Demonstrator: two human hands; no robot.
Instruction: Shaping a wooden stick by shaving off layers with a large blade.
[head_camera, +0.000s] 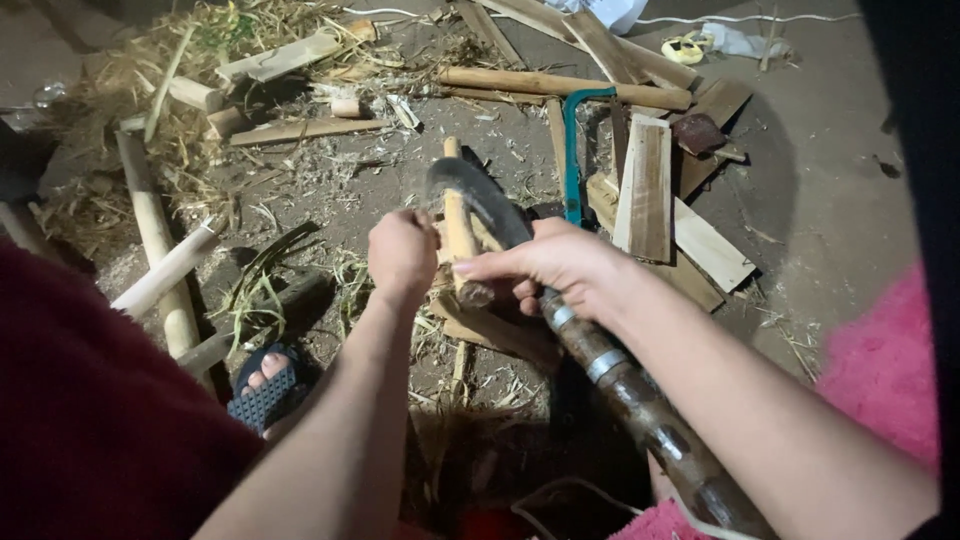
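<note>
Dirt ground littered with wood offcuts. Left hand (402, 252) fist-grips an upright bamboo stick (459, 228); right hand (560, 265) closes around a curved knife (480, 200) behind the stick. Best kept steady, fingers below the blade.

Pale wood stick (459, 232) upright — dark curved blade (478, 200) pressed against it.

1. Your left hand (402, 252) grips a short bamboo piece (459, 232), held upright.
2. Your right hand (560, 266) holds a curved blade (478, 200) by its long banded handle (640, 405), the blade against the bamboo.
3. A teal saw (574, 150), planks (648, 190) and straw (190, 60) lie on the dirt ground (830, 180).
4. A sandalled foot (265, 385) shows at lower left.
</note>
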